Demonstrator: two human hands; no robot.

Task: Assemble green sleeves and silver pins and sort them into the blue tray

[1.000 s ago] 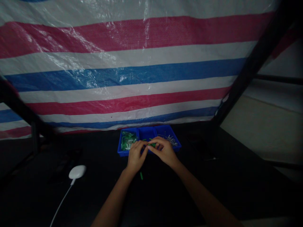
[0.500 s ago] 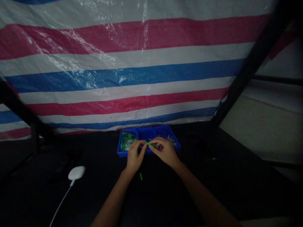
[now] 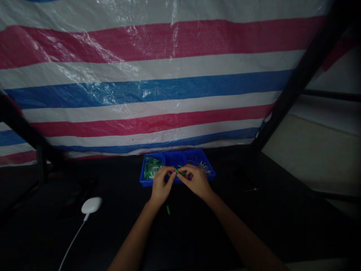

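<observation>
Both hands meet over the near edge of a blue divided tray (image 3: 146, 184), their fingertips almost together. The right hand (image 3: 197, 181) pinches a small green piece (image 3: 176, 171), perhaps a wall plug, between thumb and forefinger; it sits tilted in the narrow space between the hands. More green shows within the curled right fingers. The left hand (image 3: 162, 187) has its thumb and forefinger drawn in beside the piece; whether they grip it, I cannot tell. Its position suggests both hands are engaged with one part. The tray's left compartment carries green and pale pieces, the right one thin metal screws or nails (image 3: 202, 165). A loose green piece (image 3: 168, 209) lies on the black table (image 3: 197, 237), nearer the person.
</observation>
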